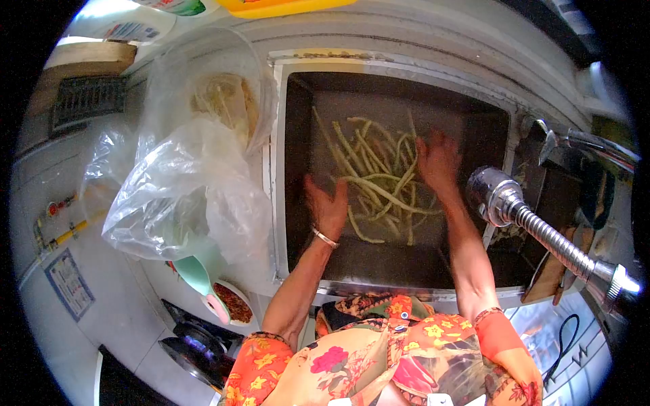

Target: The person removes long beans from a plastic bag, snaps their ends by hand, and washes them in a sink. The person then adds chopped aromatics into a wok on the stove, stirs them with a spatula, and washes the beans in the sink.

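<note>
Long green beans (379, 166) lie in a loose tangle in the middle of the dark sink (399, 86), seemingly in water. My left hand (327, 203), with a bracelet at the wrist, is at the left edge of the beans, its thumb apart from the fingers and nothing gripped. On the opposite side, my right hand (439, 159) reaches in beside the beans with fingers stretched out. Its fingertips are near a few bean ends; whether they touch is hard to see.
A flexible metal faucet (501, 196) juts in from the right over the sink edge. Left of the sink are a clear plastic bag (183, 183), a mint-green container (198, 272) and a dish of reddish-brown food (232, 304). A gas burner (196, 345) shows blue flame at lower left.
</note>
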A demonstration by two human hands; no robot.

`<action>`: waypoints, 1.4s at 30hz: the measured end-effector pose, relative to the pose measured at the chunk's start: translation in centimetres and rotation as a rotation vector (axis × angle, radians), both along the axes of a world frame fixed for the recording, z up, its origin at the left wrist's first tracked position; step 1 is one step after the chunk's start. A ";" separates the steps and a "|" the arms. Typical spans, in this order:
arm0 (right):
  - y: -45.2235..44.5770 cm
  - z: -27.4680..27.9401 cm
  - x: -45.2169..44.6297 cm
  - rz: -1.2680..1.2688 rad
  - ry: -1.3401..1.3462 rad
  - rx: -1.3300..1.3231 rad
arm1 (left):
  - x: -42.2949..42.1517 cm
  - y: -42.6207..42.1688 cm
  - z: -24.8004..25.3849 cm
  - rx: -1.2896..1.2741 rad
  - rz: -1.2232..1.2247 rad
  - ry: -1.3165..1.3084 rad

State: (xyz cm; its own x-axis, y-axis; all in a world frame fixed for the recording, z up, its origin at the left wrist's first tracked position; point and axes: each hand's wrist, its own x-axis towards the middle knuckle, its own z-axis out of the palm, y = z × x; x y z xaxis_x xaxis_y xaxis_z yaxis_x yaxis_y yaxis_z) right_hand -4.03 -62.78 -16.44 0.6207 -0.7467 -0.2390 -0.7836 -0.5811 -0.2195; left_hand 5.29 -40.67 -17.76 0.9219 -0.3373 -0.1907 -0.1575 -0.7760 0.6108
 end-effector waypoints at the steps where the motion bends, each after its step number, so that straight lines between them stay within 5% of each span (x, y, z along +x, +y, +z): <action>1: 0.6 0.3 0.8 -0.151 0.007 0.049 | -0.7 0.8 -1.9 -0.094 0.129 0.225; 3: 3.1 0.3 1.3 -0.064 0.134 0.258 | -1.5 0.5 -3.5 -0.187 0.257 0.450; 5: 6.7 -1.2 1.2 -0.147 0.089 0.517 | -1.6 -1.1 -4.4 -0.574 0.513 1.127; 8: 8.0 -1.6 0.2 -0.225 -0.149 0.793 | -1.3 -3.8 -0.7 -0.856 0.544 1.401; 14: 5.5 5.3 -0.7 -0.319 -0.428 1.095 | -0.9 -4.1 4.7 -0.884 0.125 1.373; 19: 3.1 0.2 -2.9 -0.316 -0.456 1.196 | 2.1 -4.7 6.4 -0.808 0.059 1.376; 22: 2.2 2.5 -3.3 -0.300 -0.305 1.025 | 3.1 -4.8 7.4 -0.596 -0.027 1.021; 25: 2.5 5.2 -3.4 -0.154 -0.079 0.734 | 3.9 -4.0 5.5 -0.801 0.190 1.251; 30: 6.2 1.5 -5.4 0.316 0.169 0.314 | 2.4 -3.5 2.2 -0.595 0.156 0.951; 35: 6.2 1.5 -6.6 0.388 -0.021 0.392 | 2.2 -3.1 -1.4 -0.304 0.294 0.980; 42: 4.6 5.6 -9.2 0.375 -0.189 0.481 | 3.1 -4.3 1.0 -0.261 0.392 0.975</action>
